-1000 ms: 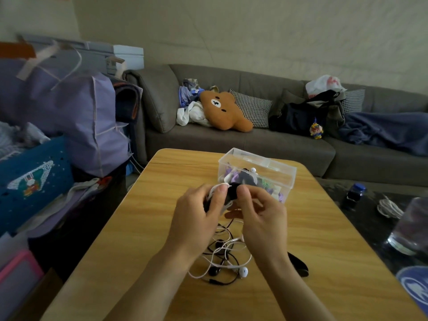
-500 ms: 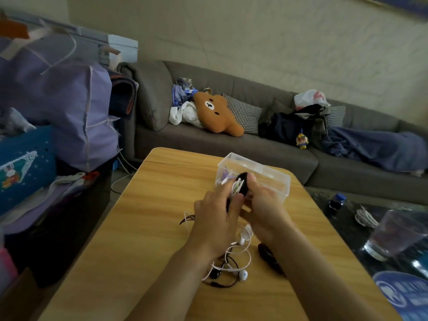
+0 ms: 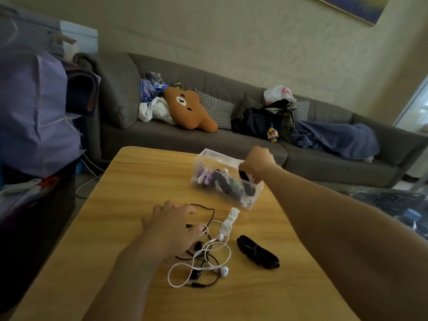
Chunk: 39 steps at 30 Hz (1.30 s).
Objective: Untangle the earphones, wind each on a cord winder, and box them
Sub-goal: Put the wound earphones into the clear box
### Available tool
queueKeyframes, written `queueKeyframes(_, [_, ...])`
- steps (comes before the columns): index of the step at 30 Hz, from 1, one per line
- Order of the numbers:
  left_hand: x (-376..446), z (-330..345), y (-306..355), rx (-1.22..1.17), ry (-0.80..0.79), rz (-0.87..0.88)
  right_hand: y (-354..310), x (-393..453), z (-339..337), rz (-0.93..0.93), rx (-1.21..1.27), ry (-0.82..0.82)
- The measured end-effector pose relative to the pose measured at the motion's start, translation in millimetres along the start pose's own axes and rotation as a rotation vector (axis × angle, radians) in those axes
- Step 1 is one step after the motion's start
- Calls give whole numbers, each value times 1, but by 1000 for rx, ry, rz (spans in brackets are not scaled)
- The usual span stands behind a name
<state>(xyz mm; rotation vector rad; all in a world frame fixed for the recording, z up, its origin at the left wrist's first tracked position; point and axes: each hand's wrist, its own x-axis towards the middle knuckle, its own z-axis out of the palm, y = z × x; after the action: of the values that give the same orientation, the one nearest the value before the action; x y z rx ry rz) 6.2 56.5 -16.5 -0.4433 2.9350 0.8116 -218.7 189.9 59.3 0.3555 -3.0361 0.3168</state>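
Reaching over the clear plastic box (image 3: 251, 200) near the tabletop's far right edge, right hand (image 3: 258, 162) has fingers curled round a black wound winder (image 3: 243, 174), held at the box's right end, partly below the rim. Box already holds several wound bundles, purple, black and white; exact count unclear. Left hand (image 3: 172, 224) lies palm down mid-tabletop, fingers loosely spread and straight, fingertips touching the tangled earphones (image 3: 203, 258), not gripping anything. Tangle = one white cord and one black cord looped through each other, sitting near the table's (image 3: 139, 177) centre, toward the near edge; a white earbud (image 3: 224, 271) at its near side. White empty cord winder (image 3: 231, 216) lies flat between the tangle and the box, touching the white cord, apart from the box. Black empty cord winder (image 3: 257, 252) lies flat just right of the tangle, not touching it. Behind the table: grey sofa (image 3: 324, 163) with a brown bear cushion (image 3: 188, 110).
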Motion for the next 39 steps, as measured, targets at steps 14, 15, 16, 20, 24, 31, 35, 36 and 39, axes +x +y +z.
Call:
queueKeyframes(14, [0,-1,-7,-54,104,114,-20,-86,-38,-432,335,-100])
queueKeyframes(15, [-2,-2,-8,-82,147,109,-14,-102,-28,-430,316,-198])
queueKeyframes(16, [-2,-3,-8,-139,193,106,-8,-117,-15,-420,275,-264])
queueKeyframes(20, [-7,-6,-8,-408,318,131,9,-161,44,-402,360,-367])
queueKeyframes(24, [-4,-4,-14,-511,413,88,14,-167,62,-476,428,-247])
queueKeyframes(31, [7,-7,-34,-548,615,-94,34,-159,55,-262,874,-66])
queueKeyframes(35, [9,-6,-36,-599,657,-153,40,-159,48,-248,1105,-167])
queueKeyframes(36, [9,-6,-37,-628,660,-168,41,-160,47,-268,1103,-201])
queueKeyframes(39, [7,-8,-37,-681,670,-241,44,-162,45,-310,1043,-319])
